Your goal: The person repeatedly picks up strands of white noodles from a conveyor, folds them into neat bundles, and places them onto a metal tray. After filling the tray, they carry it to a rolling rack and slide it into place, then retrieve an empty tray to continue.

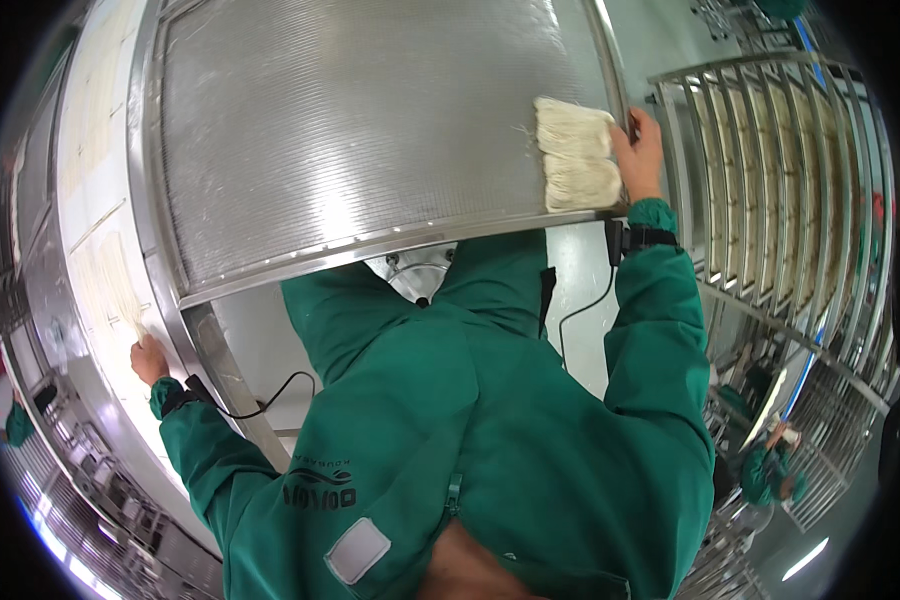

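On my left, a white conveyor belt (100, 215) carries flat, pale noodle strands (118, 275). My left hand (150, 360) is at the near end of one strand, its fingers closed on it; the fingertips are small in view. In front of me lies a wide metal mesh tray (350, 120) with a raised frame. Two cream noodle bundles (578, 155) sit side by side in its near right corner, some loose ends sticking out to the left. My right hand (640, 155) is closed round the tray's right rail, thumb against the edge of the bundles.
To the right stands a metal rack (770, 180) holding several rows of pale noodles. Black cables (585, 305) hang from devices on both wrists. Further right, a person in green (770, 470) works among racks. A metal bar (235, 385) runs beside my left arm.
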Demonstrator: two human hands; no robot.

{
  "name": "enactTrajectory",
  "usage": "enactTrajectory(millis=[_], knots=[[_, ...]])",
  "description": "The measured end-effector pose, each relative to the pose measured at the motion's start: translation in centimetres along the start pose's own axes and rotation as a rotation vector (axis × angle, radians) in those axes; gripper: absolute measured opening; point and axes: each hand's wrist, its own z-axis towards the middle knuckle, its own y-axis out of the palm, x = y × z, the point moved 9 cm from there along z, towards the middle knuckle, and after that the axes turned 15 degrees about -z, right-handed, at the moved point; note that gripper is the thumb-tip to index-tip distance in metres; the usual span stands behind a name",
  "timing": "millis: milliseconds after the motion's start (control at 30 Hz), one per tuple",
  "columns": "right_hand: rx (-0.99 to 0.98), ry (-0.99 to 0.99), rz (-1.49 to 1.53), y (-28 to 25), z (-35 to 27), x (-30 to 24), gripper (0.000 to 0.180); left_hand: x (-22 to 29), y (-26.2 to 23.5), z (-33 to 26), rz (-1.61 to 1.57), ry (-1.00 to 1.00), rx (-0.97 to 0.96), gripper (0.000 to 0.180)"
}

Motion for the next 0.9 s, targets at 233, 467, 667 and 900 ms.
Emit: enactTrajectory(millis=[233,467,667,900], knots=[[0.128,-0.359,0.143,-3.3,0.1,-14.0,0.071,29.8,-2.9,-7.1,-0.823,0.379,-0.479,0.03],[0.068,-0.678,0.47,-5.9,-3.1,-34.2,0.105,60.0,-1.9,-24.1,-1.343,0.36,-1.001,0.03],[0.072,-0.628,0.116,-1.3,2.9,-26.6,0.077,71.2,5.4,-29.5,-1.756,0.108,-1.397,0.011],[-0.072,-0.493,-0.294,3.9,6.9,-12.0,0.017,70.9,20.4,-26.5,-1.581,-0.224,-1.22,0.008]])
